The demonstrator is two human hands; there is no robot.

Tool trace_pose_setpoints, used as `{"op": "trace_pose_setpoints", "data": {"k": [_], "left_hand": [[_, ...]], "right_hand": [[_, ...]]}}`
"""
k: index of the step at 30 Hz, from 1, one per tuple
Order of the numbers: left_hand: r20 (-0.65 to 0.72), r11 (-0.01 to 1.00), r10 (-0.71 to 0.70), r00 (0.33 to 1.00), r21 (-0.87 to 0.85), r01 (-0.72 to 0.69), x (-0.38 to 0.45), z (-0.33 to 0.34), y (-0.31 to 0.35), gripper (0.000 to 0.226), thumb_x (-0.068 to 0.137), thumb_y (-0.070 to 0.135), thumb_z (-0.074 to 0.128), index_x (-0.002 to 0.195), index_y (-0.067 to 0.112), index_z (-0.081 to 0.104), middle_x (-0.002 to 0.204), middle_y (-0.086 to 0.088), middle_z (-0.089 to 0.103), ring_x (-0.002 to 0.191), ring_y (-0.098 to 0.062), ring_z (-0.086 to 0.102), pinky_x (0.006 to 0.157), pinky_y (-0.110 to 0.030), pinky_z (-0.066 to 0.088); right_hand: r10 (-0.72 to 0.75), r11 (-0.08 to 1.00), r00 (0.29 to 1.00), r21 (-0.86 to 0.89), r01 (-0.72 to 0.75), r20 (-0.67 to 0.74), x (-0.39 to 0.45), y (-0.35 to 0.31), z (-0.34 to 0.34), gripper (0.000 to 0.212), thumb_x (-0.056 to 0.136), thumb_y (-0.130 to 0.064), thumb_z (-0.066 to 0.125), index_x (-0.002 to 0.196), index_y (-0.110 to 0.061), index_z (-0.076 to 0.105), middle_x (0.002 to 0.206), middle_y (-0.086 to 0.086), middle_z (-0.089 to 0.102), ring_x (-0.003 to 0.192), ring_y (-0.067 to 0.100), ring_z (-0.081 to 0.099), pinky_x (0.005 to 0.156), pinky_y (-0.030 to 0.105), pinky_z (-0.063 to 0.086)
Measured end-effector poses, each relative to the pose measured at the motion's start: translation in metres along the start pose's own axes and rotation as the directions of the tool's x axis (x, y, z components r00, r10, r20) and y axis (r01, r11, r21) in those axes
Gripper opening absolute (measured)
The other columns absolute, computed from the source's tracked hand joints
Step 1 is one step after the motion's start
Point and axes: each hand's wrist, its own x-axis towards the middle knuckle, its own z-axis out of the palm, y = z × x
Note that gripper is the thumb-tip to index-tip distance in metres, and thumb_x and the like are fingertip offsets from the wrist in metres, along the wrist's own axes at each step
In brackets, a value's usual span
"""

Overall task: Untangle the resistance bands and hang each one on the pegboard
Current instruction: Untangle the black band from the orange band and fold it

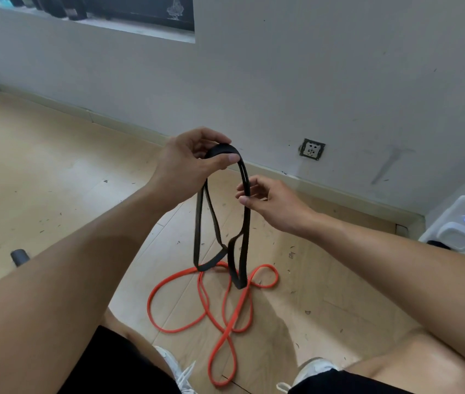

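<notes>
- Nearest the camera were the person's black shorts [117, 365] and two white shoes – the left shoe [178, 369] and the right shoe [312, 368] – planted on the wooden floor [41, 166].
- Between the shoes and just beyond them lay the orange band [227, 311], sprawled flat on the floor in several crossed loops, with one long loop reaching back toward the feet.
- The black band [201, 223] hung in the air above the orange one, its lower loops twisted round each other; the lowest loop dangled over the far part of the orange band, though I could not tell whether the two touched.
- The right hand [271, 200] reached in from the right and pinched the right-hand strand of the black band between thumb and forefinger, partway down its length – that grip was closed on the strand.
- The left hand [190, 160] was higher and held the top of the black band, thumb below and fingers curled over the bend, so this grip was clamped on the band too.
- To the left, on the floor, stood a small dark cylinder [19, 255], partly hidden behind the left forearm.
- At the far right a white device [458, 228] with a small blue light sat by the wall.
- Farthest back rose the grey wall [254, 81], with a socket [312, 149] set low in it above the skirting.
</notes>
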Motion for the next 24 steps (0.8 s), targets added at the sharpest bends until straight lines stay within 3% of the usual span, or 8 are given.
{"op": "trace_pose_setpoints", "data": {"k": [6,12,18,24], "left_hand": [[-0.005,1.000,-0.004,1.000,0.019,0.004,-0.0003,-0.0053,-0.0010,0.034,0.075,0.024,0.087,0.105,0.015,0.073,0.093,-0.002,0.078,0.078,-0.013,0.075,0.085,-0.031,0.061],[0.023,1.000,-0.019,1.000,0.011,0.019,0.0000,-0.0053,-0.0013,0.036,0.072,0.028,0.088,0.104,0.017,0.074,0.092,-0.003,0.078,0.082,-0.017,0.075,0.088,-0.039,0.061],[0.082,1.000,-0.010,0.997,0.015,0.009,-0.0004,-0.0021,0.0022,0.035,0.071,0.024,0.089,0.101,0.015,0.074,0.091,-0.008,0.078,0.082,-0.027,0.076,0.083,-0.043,0.063],[0.139,0.987,0.031,0.990,0.149,-0.052,-0.0023,0.0012,0.0068,0.032,0.071,0.024,0.090,0.098,0.016,0.075,0.085,-0.002,0.078,0.080,-0.020,0.074,0.084,-0.037,0.060]], "right_hand": [[0.014,0.997,1.000,0.079,-0.013,-0.011,-0.0033,0.0024,-0.0088,0.025,0.097,-0.027,0.071,0.122,-0.027,0.067,0.112,-0.007,0.075,0.108,0.010,0.070,0.102,0.040,0.055],[0.014,0.989,0.998,0.145,-0.023,0.059,-0.0035,0.0058,-0.0102,0.023,0.093,-0.019,0.075,0.115,-0.025,0.071,0.109,-0.003,0.078,0.106,0.013,0.073,0.103,0.045,0.056],[0.022,0.996,0.993,0.079,-0.031,0.114,-0.0038,0.0042,-0.0067,0.035,0.086,-0.023,0.084,0.119,-0.026,0.074,0.104,-0.006,0.079,0.104,0.014,0.074,0.101,0.042,0.056],[0.041,0.999,0.994,0.004,-0.042,0.103,-0.0009,0.0074,-0.0007,0.028,0.079,-0.030,0.089,0.103,-0.030,0.075,0.098,-0.006,0.078,0.097,0.011,0.073,0.095,0.044,0.059]]}}
